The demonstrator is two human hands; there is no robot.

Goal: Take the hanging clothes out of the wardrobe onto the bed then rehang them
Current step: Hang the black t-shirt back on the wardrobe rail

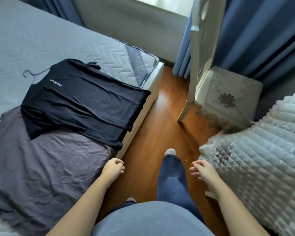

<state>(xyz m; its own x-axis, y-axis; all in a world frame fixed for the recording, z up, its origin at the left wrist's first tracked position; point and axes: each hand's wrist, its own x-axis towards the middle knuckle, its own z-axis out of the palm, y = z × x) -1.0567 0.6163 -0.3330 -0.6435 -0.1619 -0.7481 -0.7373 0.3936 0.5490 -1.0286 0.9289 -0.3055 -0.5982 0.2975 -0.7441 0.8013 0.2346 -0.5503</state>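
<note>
Both hands are empty and loosely curled, the left hand (113,169) hanging just past the near edge of the bed (41,41) and the right hand (202,170) over the wooden floor (153,133), fingers apart and clamped on nothing. On the bed, a black T-shirt (82,99) lies flat near the foot-side edge, its hem reaching to that edge, and it overlaps a grey garment (46,164) spread nearer the person. A thin wire hanger (31,74) pokes out of the black shirt's collar; it seems still threaded in. The likeliest slip, I judge, is lifting the black shirt by the fabric, not the hook, so that it slides off the hanger or drags the grey piece with it over the edge. Its overhanging hem could also pull it to the floor if brushed. The mattress is bare and quilted, soft enough to hide a hanger hook. The aisle is narrow, hemmed in by a white chair (197,65), a cushioned stool (228,99) and a quilted cover (262,159), with blue curtains (255,36) beyond; no wardrobe is in view
</note>
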